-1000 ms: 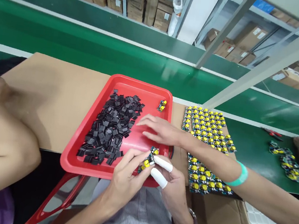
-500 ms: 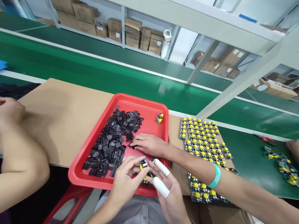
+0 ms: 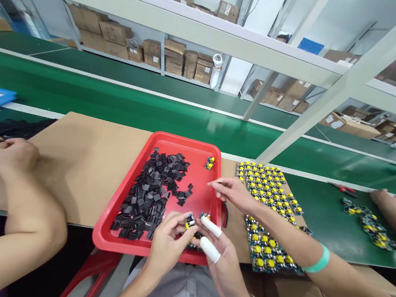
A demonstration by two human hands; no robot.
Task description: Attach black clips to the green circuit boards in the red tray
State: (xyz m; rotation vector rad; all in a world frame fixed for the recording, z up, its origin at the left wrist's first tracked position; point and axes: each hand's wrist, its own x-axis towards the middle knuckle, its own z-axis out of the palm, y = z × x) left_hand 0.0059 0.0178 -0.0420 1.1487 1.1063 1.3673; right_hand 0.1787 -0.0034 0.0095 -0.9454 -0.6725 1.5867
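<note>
In front of me, over the near edge of the red tray, my left hand pinches a small circuit board with a yellow part. My right hand, white covers on two fingers, has its fingers stretched out and apart, the tips close beside that board. Whether they touch it I cannot tell. More boards lie in the tray behind my fingers, partly hidden. Many black flat pieces are heaped on the tray's left side. Two joined boards sit at its far right corner.
A co-worker's hand with a teal wristband reaches over the tray's right edge, above rows of yellow-topped boards. Another person's hands work at the left beside the cardboard sheet. Red-handled pliers lie to the right.
The co-worker's hand has lifted from the black pieces and pulled back right, leaving a few pieces apart from the heap. My hands stay nearly still; the view has tilted up slightly.
</note>
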